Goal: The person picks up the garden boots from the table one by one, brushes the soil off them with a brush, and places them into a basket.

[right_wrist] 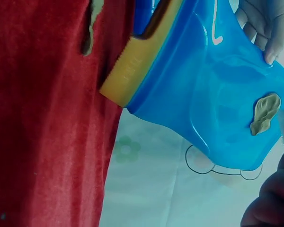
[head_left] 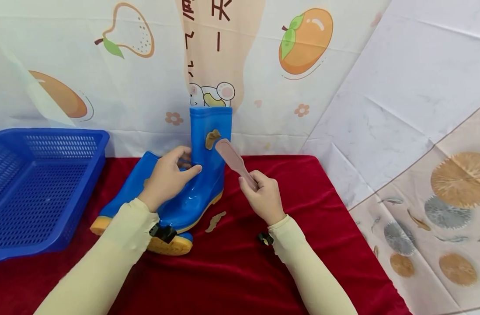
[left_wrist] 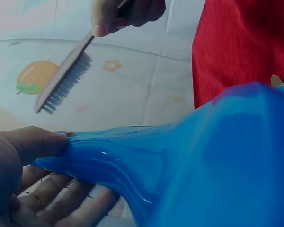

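Note:
A blue rain boot [head_left: 208, 164] with a yellow sole stands upright, a brown mud-like patch [head_left: 213, 139] stuck on its shaft. My left hand [head_left: 170, 175] holds this boot at the shaft, the thumb on one side and the fingers on the other, as the left wrist view shows. In my right hand [head_left: 263, 194] I grip the handle of a pinkish brush [head_left: 233, 158]. Its dark bristles [left_wrist: 68, 82] face the boot, close to the patch; whether they touch it I cannot tell. Another blue boot [head_left: 126, 188] lies on its side behind my left forearm, partly hidden.
A loose brown strip [head_left: 215, 222] lies on the red cloth [head_left: 240, 271] beside the upright boot's sole. To the left is a blue plastic basket [head_left: 100, 148]. A white printed sheet [head_left: 259, 78] hangs behind the table, close to the boots.

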Demonstrator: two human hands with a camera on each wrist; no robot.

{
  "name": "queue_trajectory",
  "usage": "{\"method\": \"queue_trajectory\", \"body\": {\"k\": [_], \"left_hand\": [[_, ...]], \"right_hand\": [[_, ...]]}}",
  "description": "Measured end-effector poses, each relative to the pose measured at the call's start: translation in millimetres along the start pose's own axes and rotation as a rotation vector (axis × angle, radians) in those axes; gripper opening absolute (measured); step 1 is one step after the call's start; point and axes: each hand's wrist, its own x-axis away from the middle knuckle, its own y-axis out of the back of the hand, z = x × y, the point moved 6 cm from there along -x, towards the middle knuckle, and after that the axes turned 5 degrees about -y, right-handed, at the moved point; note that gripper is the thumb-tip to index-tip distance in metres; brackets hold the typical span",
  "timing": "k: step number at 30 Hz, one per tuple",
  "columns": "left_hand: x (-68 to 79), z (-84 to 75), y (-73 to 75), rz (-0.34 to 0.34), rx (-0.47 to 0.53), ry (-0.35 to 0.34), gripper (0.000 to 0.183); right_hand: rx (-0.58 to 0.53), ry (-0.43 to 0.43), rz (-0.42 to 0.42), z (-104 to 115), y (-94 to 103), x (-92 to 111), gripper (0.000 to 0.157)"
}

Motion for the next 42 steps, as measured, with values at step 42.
{"method": "queue_trajectory", "body": {"k": [42], "left_hand": [[16.7,19.9,5.4,-0.025,0.041,-0.084,0.046]], "right_hand": [[0.003,0.052,0.001,6,5.4,-3,0.023]]}}
